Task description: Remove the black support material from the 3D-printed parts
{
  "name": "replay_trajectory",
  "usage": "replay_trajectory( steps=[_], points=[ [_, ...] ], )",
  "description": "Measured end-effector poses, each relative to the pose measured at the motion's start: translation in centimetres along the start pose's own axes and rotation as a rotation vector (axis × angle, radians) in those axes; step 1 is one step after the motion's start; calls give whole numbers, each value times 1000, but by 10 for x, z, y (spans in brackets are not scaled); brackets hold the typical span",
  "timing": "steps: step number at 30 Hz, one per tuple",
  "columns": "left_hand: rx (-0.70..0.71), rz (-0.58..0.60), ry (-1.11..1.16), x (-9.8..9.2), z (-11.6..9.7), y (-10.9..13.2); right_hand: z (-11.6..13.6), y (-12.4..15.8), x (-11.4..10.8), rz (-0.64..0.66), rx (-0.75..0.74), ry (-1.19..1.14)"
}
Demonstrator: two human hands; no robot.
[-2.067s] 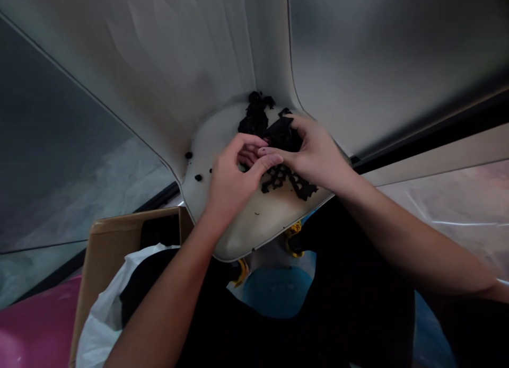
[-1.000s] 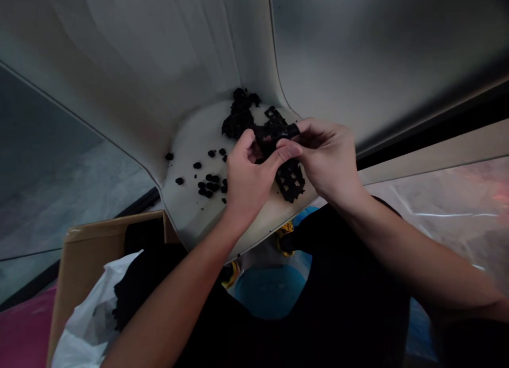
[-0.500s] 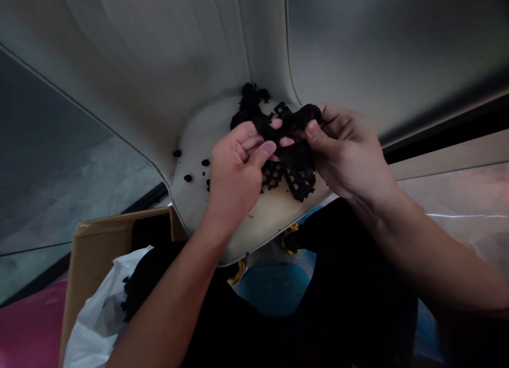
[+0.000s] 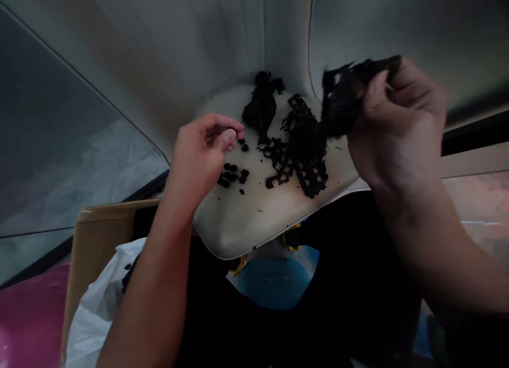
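My right hand (image 4: 397,124) is raised, blurred, and grips a torn piece of black rubbery mesh (image 4: 342,95). More of the black mesh (image 4: 304,156) lies on a cream curved seat shell (image 4: 254,219), with a dark crumpled clump (image 4: 260,108) behind it. My left hand (image 4: 201,150) hovers over the seat, fingertips pinched together and no held piece showing. Just below it lie several small black bits (image 4: 230,174).
A cardboard box (image 4: 107,235) holding a white plastic bag (image 4: 99,309) stands at lower left. Beyond it is something pink (image 4: 32,320). A blue round object (image 4: 274,283) and yellow parts (image 4: 292,241) sit below the seat's front edge. The shell's tall back rises behind.
My right hand has pulled a mesh piece up and to the right, away from the seat. My left hand has let go of the mesh and moved left over the small bits.
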State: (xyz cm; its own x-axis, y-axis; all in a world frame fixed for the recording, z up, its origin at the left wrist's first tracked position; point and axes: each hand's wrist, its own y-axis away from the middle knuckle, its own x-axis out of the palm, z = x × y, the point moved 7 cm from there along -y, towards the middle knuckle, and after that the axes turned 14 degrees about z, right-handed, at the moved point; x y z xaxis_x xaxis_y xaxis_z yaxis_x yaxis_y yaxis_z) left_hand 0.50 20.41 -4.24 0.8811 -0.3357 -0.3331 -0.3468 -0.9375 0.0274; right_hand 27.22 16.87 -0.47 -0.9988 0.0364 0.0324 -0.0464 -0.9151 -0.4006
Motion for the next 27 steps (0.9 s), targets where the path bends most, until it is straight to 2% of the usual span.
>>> replay_trajectory(
  steps=[3, 6, 8, 10, 12, 14, 16, 20, 23, 27],
  points=[
    [-83, 21, -188, -7, 17, 0, -6, 4, 12, 77, 109, -71],
    [-184, 130, -344, 2, 41, -1, -14, 4, 17, 89, 148, -122],
    [-208, 203, -408, 9, 53, -1, -24, 2, 22, 140, 198, -157],
    [-184, 239, -506, 13, 52, 0, -34, 2, 29, 217, 281, -163],
    [-96, 224, -547, 15, 36, 3, -39, 4, 35, 268, 339, -140],
    [7, 191, -405, 17, 14, 6, -39, 6, 42, 284, 340, -118],
    [64, 214, -120, 25, -1, 7, -37, 8, 48, 292, 327, -110],
    [107, 228, 298, 48, -6, 2, -37, 10, 59, 331, 313, -121],
    [102, 176, 410, 58, 1, -1, -36, 11, 59, 326, 260, -121],
    [84, 64, 418, 61, 3, 2, -39, 16, 59, 337, 242, -77]
  ],
)
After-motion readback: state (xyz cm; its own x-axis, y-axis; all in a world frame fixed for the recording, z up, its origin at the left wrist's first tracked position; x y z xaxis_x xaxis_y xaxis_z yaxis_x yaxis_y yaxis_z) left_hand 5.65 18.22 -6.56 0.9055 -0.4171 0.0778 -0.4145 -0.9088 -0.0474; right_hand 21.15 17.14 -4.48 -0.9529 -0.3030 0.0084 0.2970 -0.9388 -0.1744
